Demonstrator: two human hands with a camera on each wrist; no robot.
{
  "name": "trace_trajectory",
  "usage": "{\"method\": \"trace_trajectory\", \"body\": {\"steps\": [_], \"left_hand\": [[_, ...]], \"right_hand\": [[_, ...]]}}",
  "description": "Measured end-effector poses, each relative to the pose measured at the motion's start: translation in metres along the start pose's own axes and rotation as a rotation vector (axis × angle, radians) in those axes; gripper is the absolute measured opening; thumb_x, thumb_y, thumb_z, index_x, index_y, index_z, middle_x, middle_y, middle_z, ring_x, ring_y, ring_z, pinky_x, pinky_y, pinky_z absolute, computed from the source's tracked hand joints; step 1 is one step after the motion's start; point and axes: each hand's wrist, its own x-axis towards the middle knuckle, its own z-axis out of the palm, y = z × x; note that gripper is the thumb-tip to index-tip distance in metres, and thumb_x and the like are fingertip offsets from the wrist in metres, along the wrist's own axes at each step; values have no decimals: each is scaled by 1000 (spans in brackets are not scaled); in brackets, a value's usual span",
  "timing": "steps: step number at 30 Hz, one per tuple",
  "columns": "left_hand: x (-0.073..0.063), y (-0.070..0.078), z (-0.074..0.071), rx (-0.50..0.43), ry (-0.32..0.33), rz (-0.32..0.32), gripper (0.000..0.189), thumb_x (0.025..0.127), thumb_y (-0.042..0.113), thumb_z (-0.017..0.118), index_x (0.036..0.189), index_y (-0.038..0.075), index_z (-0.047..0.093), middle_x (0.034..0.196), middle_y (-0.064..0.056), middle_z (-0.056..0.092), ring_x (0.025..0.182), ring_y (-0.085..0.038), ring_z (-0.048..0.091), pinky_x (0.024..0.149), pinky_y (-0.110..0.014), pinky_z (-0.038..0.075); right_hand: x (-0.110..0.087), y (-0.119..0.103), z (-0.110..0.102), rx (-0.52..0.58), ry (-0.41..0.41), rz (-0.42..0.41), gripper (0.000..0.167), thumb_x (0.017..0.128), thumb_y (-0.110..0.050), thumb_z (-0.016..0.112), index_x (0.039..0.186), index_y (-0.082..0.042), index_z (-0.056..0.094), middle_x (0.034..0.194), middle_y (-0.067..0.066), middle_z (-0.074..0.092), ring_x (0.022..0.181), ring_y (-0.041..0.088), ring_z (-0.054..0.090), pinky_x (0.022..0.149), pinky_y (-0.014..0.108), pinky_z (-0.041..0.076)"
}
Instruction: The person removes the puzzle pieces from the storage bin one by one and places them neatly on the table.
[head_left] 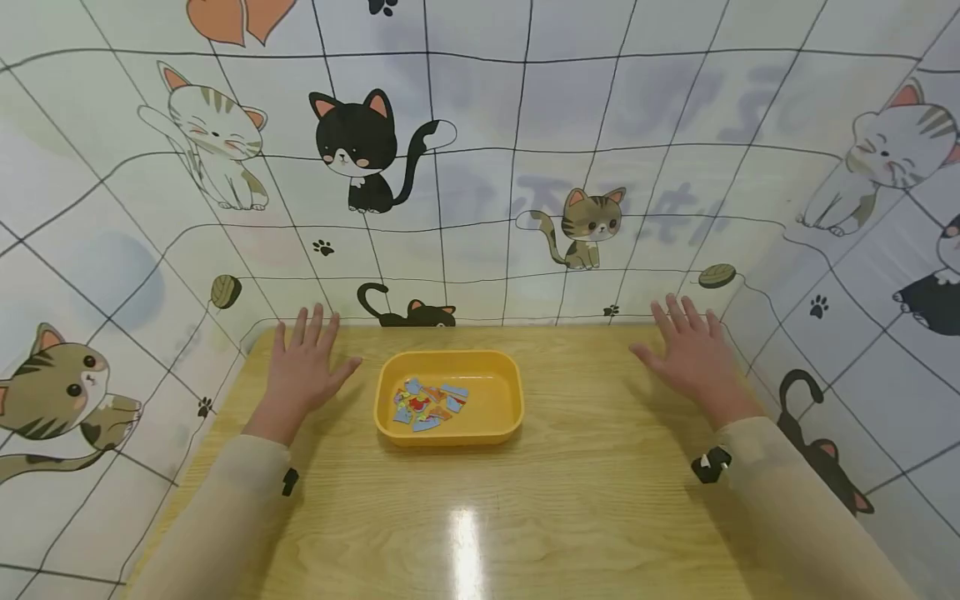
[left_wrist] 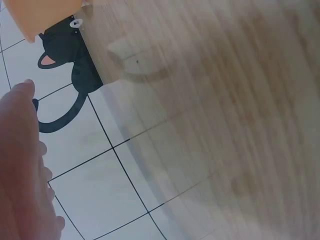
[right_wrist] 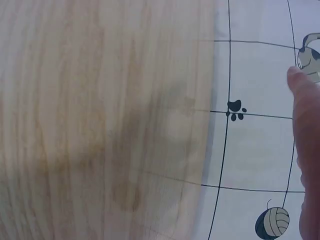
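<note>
A yellow plastic tray sits on the wooden table between the hands, nearer the left one. Inside it, mostly on its left side, lie several small flat coloured pieces in blue, orange, red and yellow. To the left of the tray, the left hand has its fingers spread and pointing away, palm down, holding nothing. Farther off on the right, the right hand is spread in the same manner, also with nothing in it. Part of each hand shows at the edge of its wrist view, the left hand and the right hand.
The wooden table ends at a back wall covered with a cat-print sheet. Similar printed sheets rise on the left side and right side. A small black device is at the right cuff.
</note>
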Motion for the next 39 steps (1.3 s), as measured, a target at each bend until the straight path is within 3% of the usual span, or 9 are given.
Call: {"method": "trace_trajectory", "body": {"steps": [7,12,17,22,26,31,39], "left_hand": [[-6,8,-4,-94,41,18,92,110,69,47,175,7,28,180,-26,21,165,-50,19,131,-72,15],[-14,13,-1,-293,90,52,86,110,62,57,172,7,35,175,-28,31,157,-55,34,122,-78,28],[-24,29,-1,-514,55,99,84,109,49,69,172,5,35,177,-24,31,160,-52,30,125,-76,27],[-31,48,3,-639,11,137,89,104,43,77,173,7,34,178,-20,31,163,-47,26,129,-71,23],[-35,60,9,-672,-33,181,98,100,46,82,174,8,31,180,-18,28,164,-47,25,129,-71,23],[-40,68,20,-637,-52,249,110,95,49,86,174,2,26,181,-19,24,165,-46,24,129,-71,24],[-43,78,26,-634,-84,265,125,88,56,89,175,-1,19,184,-19,14,169,-42,15,132,-67,20]], "right_hand": [[-5,-21,2,67,94,-81,93,110,-67,53,173,-2,32,177,27,30,164,50,23,130,69,17],[-8,-45,4,268,152,-127,81,109,-51,66,168,0,42,170,28,43,156,52,37,125,71,28],[-12,-70,8,472,109,-129,73,110,-42,69,165,0,47,168,29,44,154,53,38,123,74,30],[-13,-94,10,569,55,-144,70,110,-42,70,165,-2,49,169,25,44,156,52,36,121,76,32],[-13,-113,9,585,56,-167,67,110,-40,71,164,-6,51,167,23,47,154,49,41,120,74,36],[-11,-137,6,585,65,-208,64,108,-37,73,161,-6,54,162,20,53,150,46,48,118,71,42],[-2,-164,7,592,45,-292,63,106,-34,77,160,-6,56,156,16,58,145,41,54,116,66,47]]}}
